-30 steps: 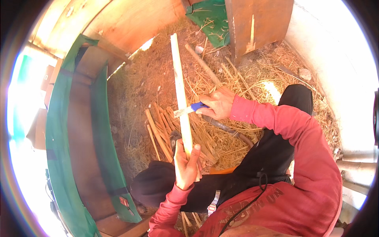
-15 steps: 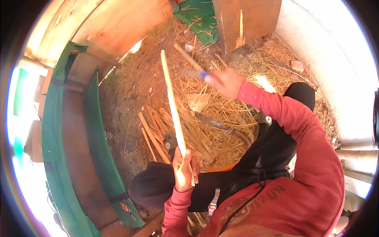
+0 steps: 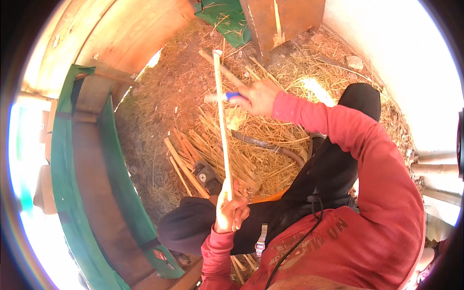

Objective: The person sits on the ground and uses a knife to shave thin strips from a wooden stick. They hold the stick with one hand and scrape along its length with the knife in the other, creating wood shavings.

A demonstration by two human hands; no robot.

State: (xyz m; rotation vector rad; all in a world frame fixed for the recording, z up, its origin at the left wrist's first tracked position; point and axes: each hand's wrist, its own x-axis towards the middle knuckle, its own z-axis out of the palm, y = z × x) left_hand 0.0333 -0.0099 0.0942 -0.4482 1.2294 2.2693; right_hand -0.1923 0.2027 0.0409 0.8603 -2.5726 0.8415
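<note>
Reddish ground (image 3: 154,116) strewn with straw spreads out before the person, beside a long trough lined with green cloth (image 3: 65,193). Compared with half a second ago, the right hand (image 3: 261,98) has come left to the pale wooden strip (image 3: 224,135) — the knife (image 3: 233,95), clear of it before, now crosses its upper part, though contact is hard to judge. Also, the strip stands more upright in view. Its lower end is grasped by the left hand (image 3: 232,209), fingers curled around it, near the black trousers (image 3: 188,224). The right arm reaches across with bent elbow, its hand clenched on the blue handle. Dark lettering marks the red top (image 3: 333,246); a small red label (image 3: 159,254) sits on the green cloth.
</note>
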